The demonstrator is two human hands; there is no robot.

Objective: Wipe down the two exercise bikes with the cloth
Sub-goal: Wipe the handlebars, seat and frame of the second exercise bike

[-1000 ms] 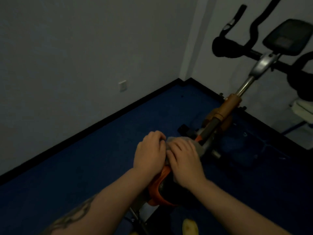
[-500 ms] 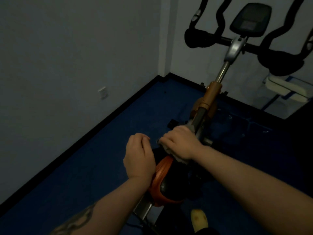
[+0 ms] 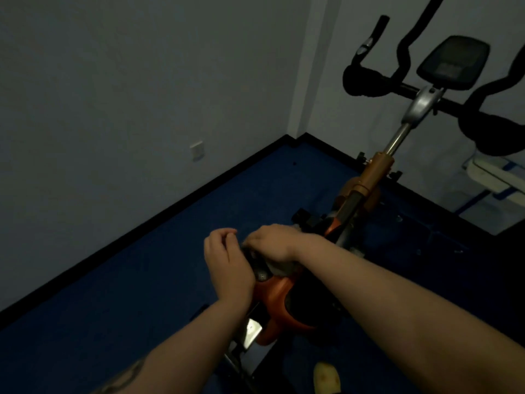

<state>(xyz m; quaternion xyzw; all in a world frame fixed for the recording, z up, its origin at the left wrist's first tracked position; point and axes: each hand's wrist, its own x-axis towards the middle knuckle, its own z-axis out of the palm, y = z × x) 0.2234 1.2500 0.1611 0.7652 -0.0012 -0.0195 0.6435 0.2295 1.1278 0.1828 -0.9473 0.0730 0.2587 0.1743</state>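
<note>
Over the orange bike frame (image 3: pixel 284 291), right hand (image 3: pixel 272 243) apparently grips cloth (image 3: pixel 279 265); left hand (image 3: pixel 227 260) curled, empty.

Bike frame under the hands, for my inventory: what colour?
Orange bike frame, seen in the head view.

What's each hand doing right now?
Left hand: fingers curled, no visible hold.
Right hand: pressing the cloth onto the bike frame; grip hidden.
</note>
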